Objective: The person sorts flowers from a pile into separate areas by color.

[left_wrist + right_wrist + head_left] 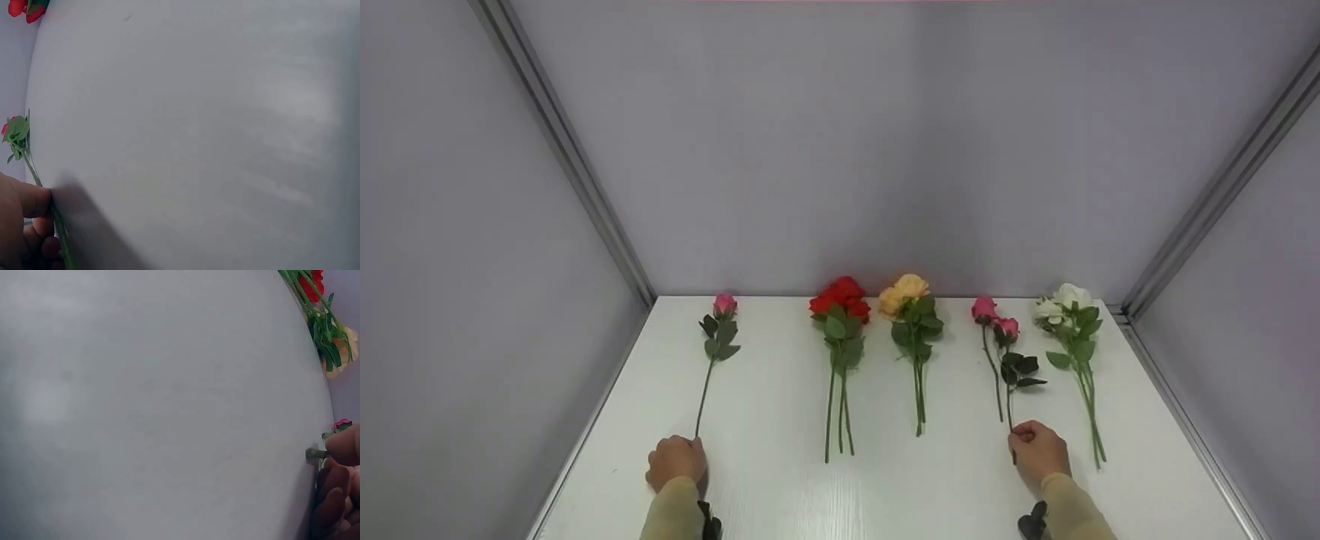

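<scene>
At the left of the white table, my left hand (676, 460) pinches the lower stem of a single pink rose (725, 304), whose bloom points toward the back wall. The left wrist view shows the green stem (63, 239) between thumb and fingers. Over on the right, my right hand (1041, 452) pinches the stem of another pink rose (1008, 327) with dark leaves, near its cut end (316, 453). A second pink rose (984, 308) lies just left of that one, its stem free of the hand.
Red roses (841, 300) and yellow roses (906, 294) lie in two bunches mid-table, stems toward me. White roses (1069, 301) lie at the right, beside my right hand. Grey panels (810, 150) enclose the table (780, 405) at the back and both sides.
</scene>
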Demonstrator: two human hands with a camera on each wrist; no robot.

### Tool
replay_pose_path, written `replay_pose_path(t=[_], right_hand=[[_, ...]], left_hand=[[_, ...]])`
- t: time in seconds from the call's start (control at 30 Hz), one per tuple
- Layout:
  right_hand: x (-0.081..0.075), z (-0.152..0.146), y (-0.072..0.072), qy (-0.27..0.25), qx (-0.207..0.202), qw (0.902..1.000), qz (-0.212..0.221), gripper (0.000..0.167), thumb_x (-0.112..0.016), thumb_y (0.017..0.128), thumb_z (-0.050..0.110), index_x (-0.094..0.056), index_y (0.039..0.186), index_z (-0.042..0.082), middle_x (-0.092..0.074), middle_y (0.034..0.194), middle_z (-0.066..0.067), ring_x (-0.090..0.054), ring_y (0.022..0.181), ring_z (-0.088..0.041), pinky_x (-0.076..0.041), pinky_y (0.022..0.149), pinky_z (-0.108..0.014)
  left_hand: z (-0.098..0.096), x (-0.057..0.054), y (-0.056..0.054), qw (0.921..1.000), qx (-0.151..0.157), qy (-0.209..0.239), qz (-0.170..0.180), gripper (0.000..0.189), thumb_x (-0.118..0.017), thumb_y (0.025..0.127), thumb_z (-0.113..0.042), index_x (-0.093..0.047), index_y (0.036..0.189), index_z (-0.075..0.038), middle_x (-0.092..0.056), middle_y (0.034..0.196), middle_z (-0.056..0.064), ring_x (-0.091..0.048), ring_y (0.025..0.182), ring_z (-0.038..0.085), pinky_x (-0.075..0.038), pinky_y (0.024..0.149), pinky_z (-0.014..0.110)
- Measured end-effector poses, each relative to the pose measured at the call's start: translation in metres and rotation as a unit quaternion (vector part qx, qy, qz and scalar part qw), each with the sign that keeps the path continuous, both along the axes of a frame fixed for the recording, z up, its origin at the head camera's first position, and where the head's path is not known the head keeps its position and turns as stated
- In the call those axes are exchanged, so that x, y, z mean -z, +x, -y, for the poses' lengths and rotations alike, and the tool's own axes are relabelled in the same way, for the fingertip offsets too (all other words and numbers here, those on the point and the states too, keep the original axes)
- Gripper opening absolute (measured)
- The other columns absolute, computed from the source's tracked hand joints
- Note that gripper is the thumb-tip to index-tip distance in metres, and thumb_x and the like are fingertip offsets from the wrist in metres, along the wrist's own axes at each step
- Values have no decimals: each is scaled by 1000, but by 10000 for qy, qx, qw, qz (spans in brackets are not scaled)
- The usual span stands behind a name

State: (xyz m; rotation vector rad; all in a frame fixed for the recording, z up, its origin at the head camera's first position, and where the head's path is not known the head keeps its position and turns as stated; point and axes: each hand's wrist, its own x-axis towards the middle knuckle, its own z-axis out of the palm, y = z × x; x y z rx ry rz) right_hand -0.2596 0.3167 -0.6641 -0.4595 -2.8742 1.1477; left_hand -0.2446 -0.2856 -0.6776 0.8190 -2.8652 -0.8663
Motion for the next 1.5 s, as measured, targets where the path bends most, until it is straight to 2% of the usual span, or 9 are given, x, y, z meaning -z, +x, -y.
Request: replay_pose_path(t=[0.2, 0.5, 0.97, 1.23, 1.37, 1.5], right_hand=[[-1, 1, 1, -11, -74, 9998, -165, 15, -64, 89, 20, -66, 95, 7, -64, 82, -2, -58, 75, -17, -43, 69, -33], [-5, 2, 4, 14, -87, 9998, -202, 12, -66, 88, 17, -67, 94, 7, -63, 81, -2, -58, 74, -17, -44, 69, -32], [-2, 0, 0, -66, -83, 9998, -153, 18, -64, 91, 21, -67, 101, 7, -65, 87, -2, -60, 78, -16, -46, 71, -32], [-1, -1, 1, -397, 10, 9992, 11, 24, -59, 95, 27, -66, 107, 6, -64, 93, -3, -59, 85, -18, -47, 72, -32], [-3, -4, 3, -543, 25, 9985, -53, 27, -57, 97, 27, -65, 110, 5, -64, 94, -5, -59, 85, -19, -47, 71, -31], [-8, -6, 6, -580, 77, 9982, -145, 29, -56, 97, 27, -65, 111, 4, -65, 95, -5, -58, 85, -18, -47, 70, -30]], left_hand=[[-2, -5, 1, 9998, 145, -59, 89, 34, -52, 97, -21, -63, 98, 12, -59, 89, 22, -55, 89, 42, -46, 70, 52], [-2, -5, 1, 9997, 121, -145, 120, 34, -52, 98, -20, -62, 99, 12, -59, 90, 22, -55, 90, 42, -46, 71, 52], [-3, -8, 3, 9996, 172, -174, 101, 35, -51, 98, -19, -61, 98, 14, -57, 90, 24, -54, 89, 43, -46, 71, 51], [3, -6, 3, 9994, 158, 245, 184, 39, -44, 100, -21, -59, 100, 15, -61, 90, 26, -57, 90, 46, -48, 72, 52], [5, -13, 5, 9977, 198, 633, 122, 37, -42, 101, -18, -58, 101, 16, -63, 88, 26, -62, 86, 44, -50, 70, 51], [4, -18, 10, 9936, 247, 1097, -50, 34, -43, 99, -16, -57, 104, 14, -63, 95, 27, -61, 91, 43, -49, 76, 50]])
